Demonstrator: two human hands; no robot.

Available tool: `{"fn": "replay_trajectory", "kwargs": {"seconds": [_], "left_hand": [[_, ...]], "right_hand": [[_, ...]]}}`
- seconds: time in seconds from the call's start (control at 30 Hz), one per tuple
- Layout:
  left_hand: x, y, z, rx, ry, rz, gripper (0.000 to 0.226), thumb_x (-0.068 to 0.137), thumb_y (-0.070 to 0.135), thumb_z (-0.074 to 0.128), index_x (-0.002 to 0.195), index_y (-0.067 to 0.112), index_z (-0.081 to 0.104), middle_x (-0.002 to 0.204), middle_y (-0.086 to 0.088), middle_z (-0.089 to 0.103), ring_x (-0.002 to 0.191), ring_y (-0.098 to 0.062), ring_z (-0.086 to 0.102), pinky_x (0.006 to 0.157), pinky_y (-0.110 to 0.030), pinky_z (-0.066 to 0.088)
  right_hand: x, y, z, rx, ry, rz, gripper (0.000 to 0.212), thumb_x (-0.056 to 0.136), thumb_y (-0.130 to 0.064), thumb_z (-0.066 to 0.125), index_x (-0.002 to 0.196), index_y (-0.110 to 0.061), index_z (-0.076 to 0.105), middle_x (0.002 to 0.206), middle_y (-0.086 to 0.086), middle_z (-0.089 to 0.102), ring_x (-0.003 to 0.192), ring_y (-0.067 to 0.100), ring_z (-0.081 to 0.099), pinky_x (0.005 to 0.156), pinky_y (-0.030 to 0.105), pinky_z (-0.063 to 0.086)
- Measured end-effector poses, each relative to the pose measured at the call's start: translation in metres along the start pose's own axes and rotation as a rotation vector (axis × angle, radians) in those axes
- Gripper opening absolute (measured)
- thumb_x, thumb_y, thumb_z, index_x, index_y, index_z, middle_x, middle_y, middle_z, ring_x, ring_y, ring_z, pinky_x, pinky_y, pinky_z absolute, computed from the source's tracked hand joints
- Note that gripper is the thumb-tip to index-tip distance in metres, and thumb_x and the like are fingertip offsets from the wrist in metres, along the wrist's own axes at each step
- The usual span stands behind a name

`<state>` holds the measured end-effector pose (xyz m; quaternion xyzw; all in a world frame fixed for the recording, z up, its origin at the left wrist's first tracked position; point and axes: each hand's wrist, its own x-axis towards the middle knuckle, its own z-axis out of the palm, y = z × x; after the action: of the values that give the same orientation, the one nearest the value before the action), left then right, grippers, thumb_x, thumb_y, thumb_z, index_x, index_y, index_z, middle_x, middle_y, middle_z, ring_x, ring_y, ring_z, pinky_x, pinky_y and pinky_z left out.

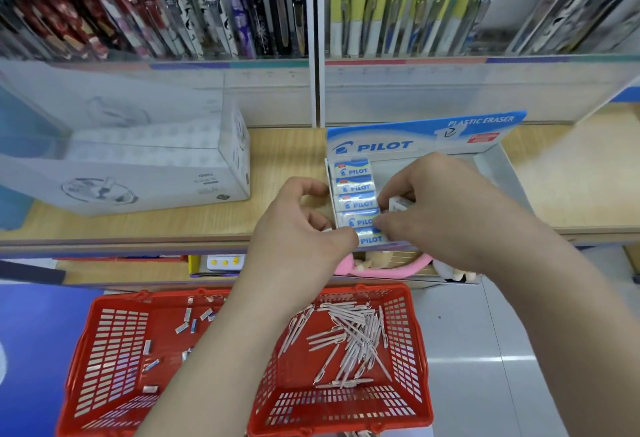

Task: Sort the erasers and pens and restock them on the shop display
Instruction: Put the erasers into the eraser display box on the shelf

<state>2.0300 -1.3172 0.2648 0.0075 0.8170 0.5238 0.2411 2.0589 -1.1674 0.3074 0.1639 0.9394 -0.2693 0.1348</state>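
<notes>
Single view. The head-worn wide-angle camera sits above and in front of the eraser display box (420, 140), facing forward and down, close to it. The box lies at frame centre. Pen racks (214, 10) stand behind it; the red basket (114, 343) lies below it, nearer the camera.

Upper wooden shelf (284, 159): light wood grain with a raised front lip. Two items stand directly on it. At left, a white carton (138, 180) under a clear cover, set at a slight angle. At right, a blue-and-white Pilot eraser display box (426, 140), header card upright at the back, front edge at the lip. The two are well apart.

Lower shelf (121, 273): a small white packet (221, 261) with yellow dots and a pink item (381, 268), partly hidden.

Grey floor (485, 350): two red baskets, left (110, 350) and right (401, 402), side by side.
</notes>
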Motion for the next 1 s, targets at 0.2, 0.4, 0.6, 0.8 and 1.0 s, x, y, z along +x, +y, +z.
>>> {"fn": "replay_trajectory", "kwargs": {"seconds": [0.2,0.4,0.6,0.8,1.0], "left_hand": [[-0.013,0.009,-0.011,0.076,0.078,0.073,0.039,0.076,0.039,0.071,0.108,0.042,0.049,0.072,0.007,0.070,0.056,-0.003,0.060,0.058,-0.024,0.041],[-0.047,0.036,-0.002,-0.010,-0.071,0.267,0.043,0.065,0.042,0.081,0.104,0.046,0.063,0.081,0.012,0.067,0.061,-0.003,0.060,0.058,-0.010,0.043],[-0.051,0.042,0.012,0.019,-0.105,0.341,0.055,0.058,0.032,0.086,0.101,0.052,0.059,0.089,0.015,0.064,0.068,-0.005,0.064,0.058,-0.010,0.046],[-0.048,0.038,0.019,-0.068,0.028,0.343,0.050,0.056,0.029,0.089,0.094,0.047,0.063,0.079,0.009,0.066,0.059,-0.005,0.063,0.054,-0.017,0.051],[-0.046,0.038,0.009,-0.213,-0.189,0.337,0.051,0.057,0.028,0.084,0.104,0.037,0.067,0.093,0.010,0.071,0.071,-0.004,0.066,0.061,-0.012,0.050]], "right_hand": [[-0.008,0.011,0.001,0.062,0.204,-0.046,0.031,0.086,-0.043,0.059,0.078,-0.015,0.069,0.066,0.001,0.060,0.060,0.015,0.054,0.054,0.028,0.040],[-0.027,0.007,0.005,1.119,0.118,0.122,0.028,0.092,-0.018,0.047,0.078,-0.015,0.071,0.055,0.005,0.046,0.047,0.016,0.037,0.040,0.018,0.026],[-0.043,0.005,0.006,1.310,0.005,0.019,0.021,0.080,-0.027,0.065,0.100,-0.024,0.070,0.067,0.010,0.063,0.057,0.019,0.058,0.044,0.021,0.044],[-0.045,0.016,0.001,1.335,-0.129,-0.044,0.040,0.065,-0.023,0.079,0.101,-0.020,0.062,0.073,0.018,0.066,0.053,0.023,0.041,0.037,0.018,0.027],[-0.047,0.029,-0.010,1.192,-0.090,-0.144,0.015,0.071,-0.016,0.074,0.084,-0.012,0.068,0.060,0.000,0.064,0.039,0.004,0.042,0.039,0.013,0.032]]}}
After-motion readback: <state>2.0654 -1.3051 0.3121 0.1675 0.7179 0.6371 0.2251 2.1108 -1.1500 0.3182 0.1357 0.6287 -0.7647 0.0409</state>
